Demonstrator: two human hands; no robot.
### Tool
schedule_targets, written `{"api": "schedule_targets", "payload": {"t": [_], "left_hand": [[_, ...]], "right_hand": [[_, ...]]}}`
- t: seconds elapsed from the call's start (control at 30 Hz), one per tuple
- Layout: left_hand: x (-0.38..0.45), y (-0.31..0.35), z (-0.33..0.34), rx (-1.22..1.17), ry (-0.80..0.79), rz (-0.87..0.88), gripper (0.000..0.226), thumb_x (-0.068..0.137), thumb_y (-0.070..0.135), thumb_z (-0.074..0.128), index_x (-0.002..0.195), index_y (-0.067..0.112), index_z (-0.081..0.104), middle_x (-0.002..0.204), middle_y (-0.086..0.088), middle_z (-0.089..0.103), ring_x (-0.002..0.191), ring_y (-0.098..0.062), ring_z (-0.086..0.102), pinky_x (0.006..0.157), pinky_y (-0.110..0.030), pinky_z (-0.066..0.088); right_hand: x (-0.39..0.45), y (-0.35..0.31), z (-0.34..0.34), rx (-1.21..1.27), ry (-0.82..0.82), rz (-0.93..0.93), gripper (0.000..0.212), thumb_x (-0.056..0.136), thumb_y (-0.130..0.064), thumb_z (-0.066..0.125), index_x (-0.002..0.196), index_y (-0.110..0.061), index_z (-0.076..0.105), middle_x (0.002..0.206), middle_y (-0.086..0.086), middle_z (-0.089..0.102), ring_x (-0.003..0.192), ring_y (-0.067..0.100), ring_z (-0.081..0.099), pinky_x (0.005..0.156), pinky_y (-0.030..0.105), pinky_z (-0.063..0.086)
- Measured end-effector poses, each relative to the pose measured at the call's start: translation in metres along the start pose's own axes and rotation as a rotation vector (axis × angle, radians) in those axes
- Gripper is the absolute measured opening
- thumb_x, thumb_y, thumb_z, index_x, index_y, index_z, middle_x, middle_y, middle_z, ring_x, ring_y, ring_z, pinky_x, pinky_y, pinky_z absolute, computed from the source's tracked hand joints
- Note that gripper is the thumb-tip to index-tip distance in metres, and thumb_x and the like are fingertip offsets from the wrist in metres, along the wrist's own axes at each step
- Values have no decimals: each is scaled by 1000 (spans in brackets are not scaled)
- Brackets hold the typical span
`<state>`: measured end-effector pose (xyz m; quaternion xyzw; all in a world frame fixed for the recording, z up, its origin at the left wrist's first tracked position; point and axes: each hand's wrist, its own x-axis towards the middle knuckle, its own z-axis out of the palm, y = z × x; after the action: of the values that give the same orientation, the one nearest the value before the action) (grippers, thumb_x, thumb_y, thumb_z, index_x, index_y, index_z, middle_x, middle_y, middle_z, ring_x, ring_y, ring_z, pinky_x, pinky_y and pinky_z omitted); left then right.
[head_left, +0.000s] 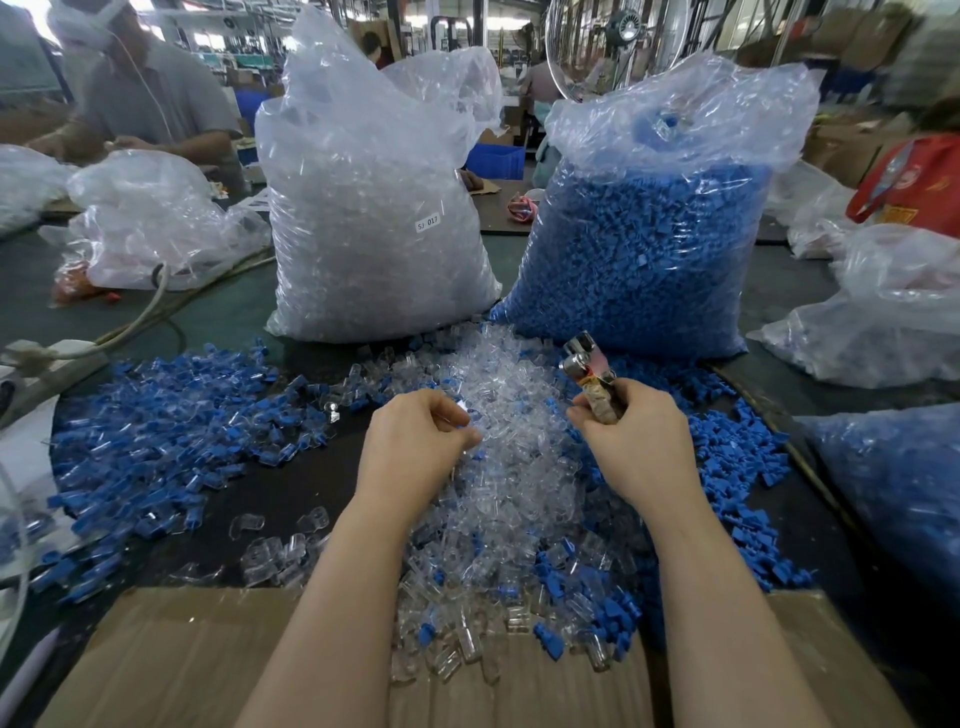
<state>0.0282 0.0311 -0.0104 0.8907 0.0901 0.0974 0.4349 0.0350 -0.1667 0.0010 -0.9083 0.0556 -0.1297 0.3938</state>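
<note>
Toward the middle of the table (223, 312), near its front edge, the left hand (418, 441) pinches into the heap of clear shells (511, 395) while the right hand (631, 441) clutches metal pliers (589, 364) raised just beside it, likely kept ready for pressing.

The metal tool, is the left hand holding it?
No, the right hand grips the metal tool, while the left hand touches the clear pieces.

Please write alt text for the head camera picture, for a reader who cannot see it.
A person's left hand, fingers curled, reaches into a pile of clear plastic parts while the right hand grips a metal tool. Behind stand a bag of clear parts and a bag of blue parts.
</note>
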Motion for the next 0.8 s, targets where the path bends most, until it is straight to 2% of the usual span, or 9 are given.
{"api": "schedule_targets", "payload": {"t": [0.1, 0.17, 0.27, 0.33, 0.4, 0.5, 0.63, 0.8], "left_hand": [[1, -1, 0, -61, -46, -61, 12, 78, 26, 82, 80, 26, 71, 59, 9, 66, 53, 1, 60, 50, -15, 42], [1, -1, 0, -139, -77, -90, 6, 83, 23, 78, 82, 25, 72, 59, 8, 69, 51, 2, 61, 52, -17, 49], [1, 5, -1, -308, -81, -120, 3, 88, 19, 73, 86, 18, 74, 65, 2, 73, 62, -7, 69, 71, -30, 59], [0, 11, -2, -414, -91, -119, 4, 90, 16, 70, 88, 16, 74, 69, 1, 74, 67, -9, 71, 71, -26, 60], [-3, 18, -2, -505, -115, -112, 6, 90, 10, 69, 89, 14, 74, 72, 0, 75, 69, -9, 73, 66, -20, 58], [-7, 27, -2, -606, -139, -116, 4, 89, 6, 69, 90, 9, 72, 76, -8, 76, 73, -13, 74, 65, -21, 58], [-11, 34, 0, -655, -121, -99, 3, 86, 5, 71, 89, 6, 71, 76, -10, 75, 73, -17, 74, 67, -24, 59], [-14, 41, 3, -668, -123, -76, 4, 84, 5, 73, 84, 9, 71, 74, -8, 75, 72, -16, 74, 63, -21, 57]], "right_hand": [[1, -2, 1, 61, -20, -12, 12, 87, -26, 70, 97, -20, 71, 88, -2, 70, 86, 23, 63, 79, 42, 53], [0, -3, 2, 104, -18, -29, 9, 87, -24, 70, 96, -21, 71, 87, -4, 70, 85, 23, 64, 80, 45, 54], [-2, -5, 4, 164, -3, -73, 10, 86, -23, 71, 95, -20, 70, 85, -4, 70, 84, 22, 65, 81, 47, 54], [-3, -9, 4, 213, 5, -101, 8, 84, -23, 73, 90, -26, 68, 84, -9, 69, 83, 18, 65, 82, 46, 54], [-5, -13, 5, 258, 3, -120, 16, 83, -24, 75, 82, -33, 62, 83, -13, 68, 82, 13, 65, 82, 43, 55], [-6, -19, 5, 311, -20, -143, 20, 82, -22, 77, 81, -33, 60, 84, -12, 69, 82, 11, 65, 83, 42, 55], [-8, -23, 5, 328, -46, -176, 17, 83, -19, 76, 87, -29, 63, 83, -10, 68, 83, 13, 65, 83, 44, 54], [-10, -25, 6, 300, -38, -184, 16, 81, -19, 76, 91, -22, 64, 81, -9, 68, 82, 17, 65, 81, 47, 54]]}}
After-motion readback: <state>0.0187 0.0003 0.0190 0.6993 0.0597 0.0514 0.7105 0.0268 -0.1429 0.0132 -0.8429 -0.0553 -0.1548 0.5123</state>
